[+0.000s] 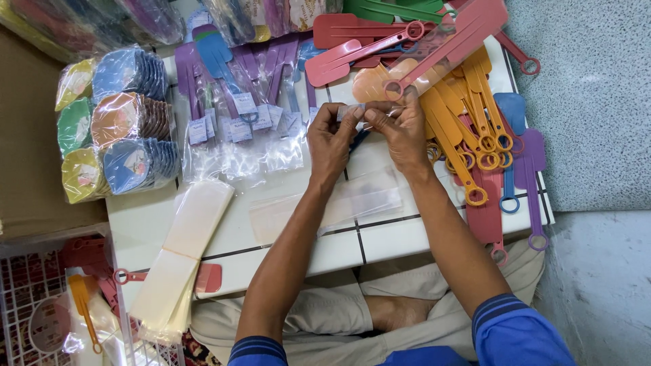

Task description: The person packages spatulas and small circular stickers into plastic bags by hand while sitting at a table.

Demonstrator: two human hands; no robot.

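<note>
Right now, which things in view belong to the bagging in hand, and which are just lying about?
In hand:
left hand
right hand
red paddle in clear bag
paper tag

Lying about:
loose yellow paddles
stack of empty bags
bundled round fans

We see low white tiled table (380, 237) with dark grout lines as work surface. We see grey speckled floor (590, 102) to right, slightly bluish near bottom corner. We note brown cardboard-like surface (27, 135) along left edge. White wire basket (34, 285) at lower left, beside table. Patterned red mat (196, 352) just visible beneath table edge. Light even, diffuse; soft shadows only.
</note>
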